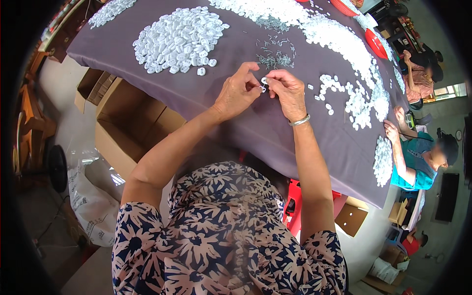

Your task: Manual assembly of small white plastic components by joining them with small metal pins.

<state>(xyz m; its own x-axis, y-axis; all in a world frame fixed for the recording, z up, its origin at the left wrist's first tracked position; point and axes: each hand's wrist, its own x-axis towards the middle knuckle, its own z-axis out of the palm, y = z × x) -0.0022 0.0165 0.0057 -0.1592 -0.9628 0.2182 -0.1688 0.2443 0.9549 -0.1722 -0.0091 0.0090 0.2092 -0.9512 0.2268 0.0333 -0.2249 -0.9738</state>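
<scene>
Above the near edge of the cloth-covered table, my two hands come together fingertip to fingertip. My right hand [288, 91] pinches a small white rounded plastic piece [264, 80] between thumb and forefinger. In the pinched fingertips of my left hand [238, 93] is another tiny white piece [263, 89], partly covered by the fingers. Whether the two pieces touch, I cannot make out. Just beyond my hands lies a loose pile of small grey metal pins [275, 60]. A heap of white rounded pieces with small holes [179, 39] stands to the far left of them.
More white pieces [339, 39] spread across the far and right side of the grey tablecloth [236, 44]. Red trays [376, 44] sit among them. An open cardboard box [118, 137] stands below the left edge. At right, a person in teal [418, 160] reaches to the table.
</scene>
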